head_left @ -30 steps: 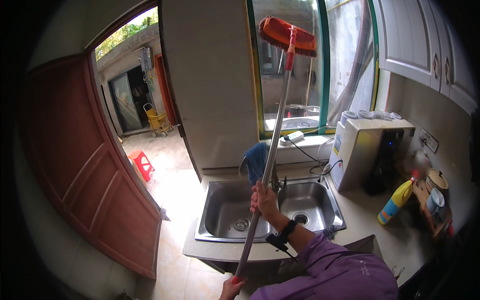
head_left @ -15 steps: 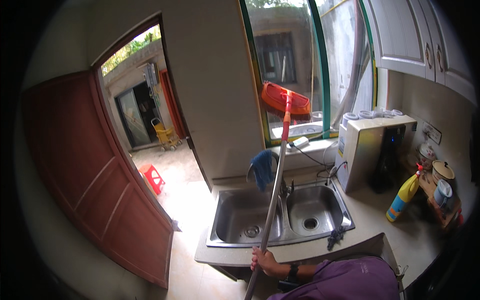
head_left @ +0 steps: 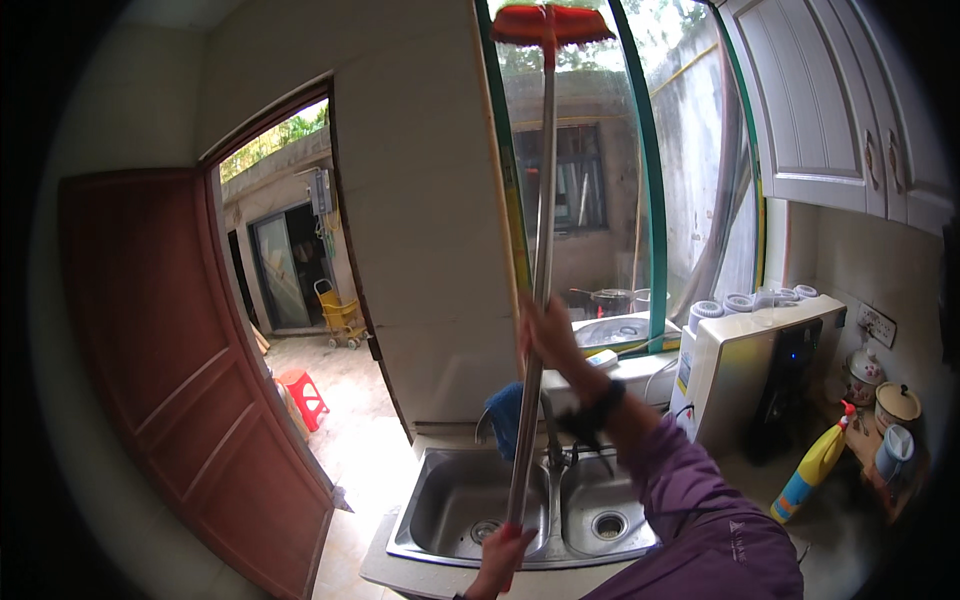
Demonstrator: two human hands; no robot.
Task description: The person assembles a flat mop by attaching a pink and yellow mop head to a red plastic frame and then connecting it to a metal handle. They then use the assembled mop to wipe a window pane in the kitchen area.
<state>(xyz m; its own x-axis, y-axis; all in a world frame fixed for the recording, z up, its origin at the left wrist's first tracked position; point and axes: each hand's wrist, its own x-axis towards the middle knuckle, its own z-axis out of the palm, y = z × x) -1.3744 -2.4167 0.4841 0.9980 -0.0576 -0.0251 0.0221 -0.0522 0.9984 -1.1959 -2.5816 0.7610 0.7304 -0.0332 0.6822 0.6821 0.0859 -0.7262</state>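
A long broom with a red-orange head [head_left: 550, 27] and a silver pole [head_left: 546, 190] stands almost upright over the sink. Its head is raised against the upper part of the window [head_left: 590, 250]; whether the bristles touch the glass I cannot tell. My right hand [head_left: 553, 338] is closed round the middle of the pole, slightly blurred, with a dark band on the wrist. Lower down, my left hand [head_left: 497, 562] grips the red end of the pole in front of the sink. A blue cloth [head_left: 503, 415] hangs by the faucet, partly behind the pole.
Below is a steel double-bowl sink [head_left: 425, 500]. To the right stand a white water dispenser [head_left: 715, 370], a yellow bottle [head_left: 815, 465] and lidded pots [head_left: 897, 405], under a white wall cabinet [head_left: 810, 110]. At left, a reddish door [head_left: 150, 350] stands open to a yard with a red stool [head_left: 303, 400].
The broom has gone up, its head from the lower window to the top. My right hand has risen with the pole, and my left hand has come into view on its lower end.
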